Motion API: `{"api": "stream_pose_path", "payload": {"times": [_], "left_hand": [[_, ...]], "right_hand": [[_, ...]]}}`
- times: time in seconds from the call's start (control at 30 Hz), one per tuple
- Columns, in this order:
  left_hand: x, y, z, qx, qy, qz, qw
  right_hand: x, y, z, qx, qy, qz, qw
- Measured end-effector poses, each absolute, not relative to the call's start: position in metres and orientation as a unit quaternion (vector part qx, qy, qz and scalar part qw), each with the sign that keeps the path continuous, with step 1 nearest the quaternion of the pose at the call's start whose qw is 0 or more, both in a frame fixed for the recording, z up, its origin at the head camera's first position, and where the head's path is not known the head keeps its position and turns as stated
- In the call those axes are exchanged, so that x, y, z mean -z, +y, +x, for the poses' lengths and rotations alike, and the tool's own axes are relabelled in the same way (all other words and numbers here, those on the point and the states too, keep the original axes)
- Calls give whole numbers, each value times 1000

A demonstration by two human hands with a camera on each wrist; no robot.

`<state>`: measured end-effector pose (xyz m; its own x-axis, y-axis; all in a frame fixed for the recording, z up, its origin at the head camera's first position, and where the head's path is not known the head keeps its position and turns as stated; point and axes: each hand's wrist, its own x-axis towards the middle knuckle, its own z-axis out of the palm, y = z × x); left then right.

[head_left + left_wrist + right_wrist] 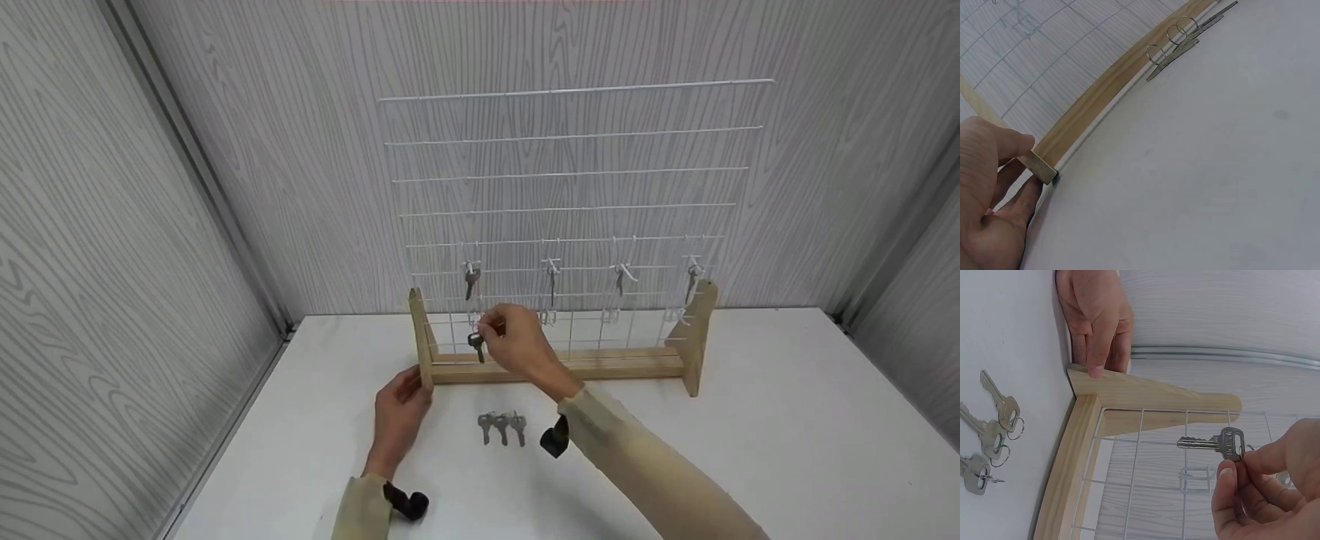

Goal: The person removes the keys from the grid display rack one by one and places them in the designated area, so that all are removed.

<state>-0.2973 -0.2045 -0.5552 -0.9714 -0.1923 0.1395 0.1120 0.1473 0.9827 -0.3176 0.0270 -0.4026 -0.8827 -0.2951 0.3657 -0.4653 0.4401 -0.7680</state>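
My right hand pinches a key between thumb and fingertips at the small ring in its head. The key hangs in front of the lower left part of a white wire grid, near a white hook. At the left end of the grid's wooden stand, my left hand grips the upright end piece, thumb on one side and fingers on the other. Three more keys, each with a ring, lie in a row on the white table before the stand.
Several keys hang from a row of hooks across the grid, among them one at the left and one at the right. Lower hooks carry no keys. A wood-grain wall stands behind the white table.
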Motion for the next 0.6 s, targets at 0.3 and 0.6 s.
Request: {"api": "stream_pose_path", "payload": {"times": [0.3, 0.6], "left_hand": [[556, -204, -296, 650, -750, 27, 118], [556, -204, -299, 659, -744, 35, 109]], "right_hand": [[397, 37, -309, -472, -846, 234, 85], [396, 53, -302, -466, -851, 228, 80]]}}
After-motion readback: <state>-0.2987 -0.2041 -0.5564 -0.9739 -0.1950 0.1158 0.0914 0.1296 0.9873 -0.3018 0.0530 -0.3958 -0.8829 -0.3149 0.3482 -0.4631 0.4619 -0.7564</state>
